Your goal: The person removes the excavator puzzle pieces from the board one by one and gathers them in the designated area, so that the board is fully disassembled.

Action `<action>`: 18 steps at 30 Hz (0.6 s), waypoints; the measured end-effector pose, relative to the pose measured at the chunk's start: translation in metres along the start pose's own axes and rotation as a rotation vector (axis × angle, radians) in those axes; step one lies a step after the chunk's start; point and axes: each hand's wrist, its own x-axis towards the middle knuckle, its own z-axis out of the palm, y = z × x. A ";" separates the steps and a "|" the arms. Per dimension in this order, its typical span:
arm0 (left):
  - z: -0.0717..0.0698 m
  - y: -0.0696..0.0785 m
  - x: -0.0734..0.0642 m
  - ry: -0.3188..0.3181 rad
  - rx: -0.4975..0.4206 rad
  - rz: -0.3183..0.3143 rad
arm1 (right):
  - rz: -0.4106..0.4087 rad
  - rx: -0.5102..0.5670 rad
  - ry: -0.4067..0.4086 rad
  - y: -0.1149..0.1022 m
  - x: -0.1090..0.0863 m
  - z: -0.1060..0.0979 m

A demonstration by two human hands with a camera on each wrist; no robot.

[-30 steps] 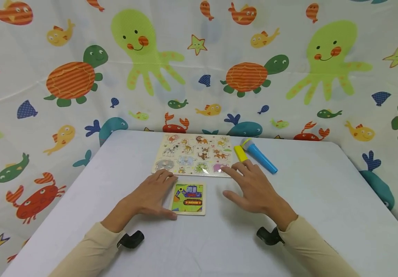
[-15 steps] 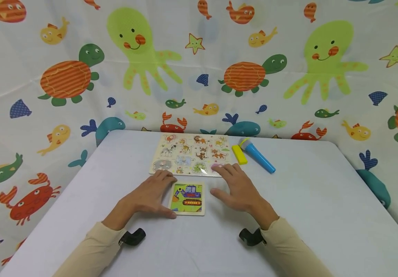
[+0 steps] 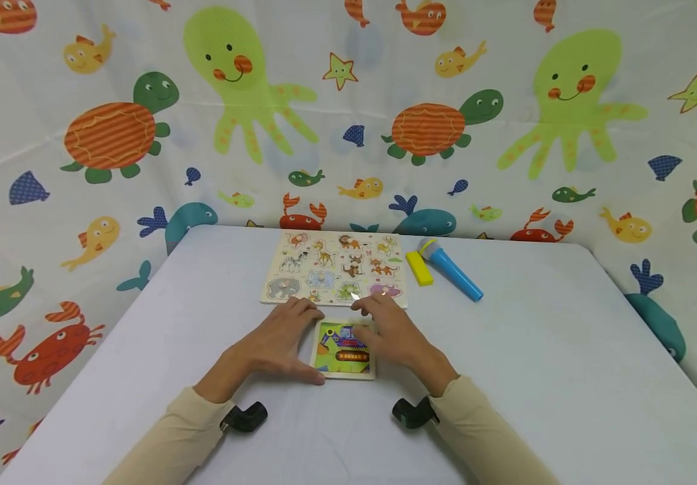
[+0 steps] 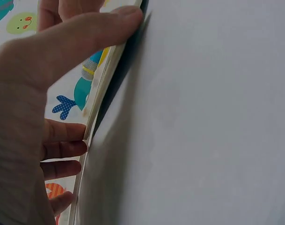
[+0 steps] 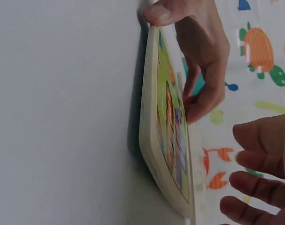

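A small square wooden puzzle (image 3: 344, 357) with a colourful excavator picture lies on the white table. My left hand (image 3: 278, 343) spans its left side, thumb at the near left corner and fingers by the far left corner. In the right wrist view, that left hand (image 5: 203, 51) holds the puzzle's frame (image 5: 149, 108) between thumb and fingers. My right hand (image 3: 394, 337) hovers over the puzzle's right edge, fingers loosely bent and holding nothing; its thumb overlaps the picture in the head view. The right hand's fingers (image 5: 254, 190) are apart from the frame in the right wrist view.
Behind the hands lies a wooden animal peg puzzle board (image 3: 333, 263). Right of it are a yellow block (image 3: 419, 269) and a blue toy microphone (image 3: 454, 271). A sea-animal cloth (image 3: 324, 135) hangs behind the white table (image 3: 542, 350).
My right hand has moved left from beside the animal board to the excavator puzzle's right edge. My left hand and the excavator puzzle have shifted slightly to the right.
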 end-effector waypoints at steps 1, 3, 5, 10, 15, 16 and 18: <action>0.001 0.001 0.001 -0.001 0.002 0.000 | 0.011 0.013 -0.010 -0.001 0.002 0.002; 0.002 0.002 0.001 0.003 0.007 -0.003 | 0.023 0.028 -0.021 -0.003 0.005 0.006; 0.003 0.004 0.001 0.007 0.012 -0.012 | 0.027 0.043 -0.032 -0.005 0.007 0.009; 0.007 0.007 0.000 0.008 0.007 -0.033 | 0.037 0.055 -0.060 -0.008 0.012 0.018; 0.011 0.006 0.001 0.013 -0.024 -0.035 | 0.056 0.019 -0.055 -0.009 0.015 0.027; 0.012 0.005 0.002 0.017 -0.032 -0.034 | 0.059 0.004 -0.050 -0.009 0.016 0.029; 0.013 0.003 0.003 0.025 -0.043 -0.031 | 0.066 -0.014 -0.043 -0.010 0.017 0.031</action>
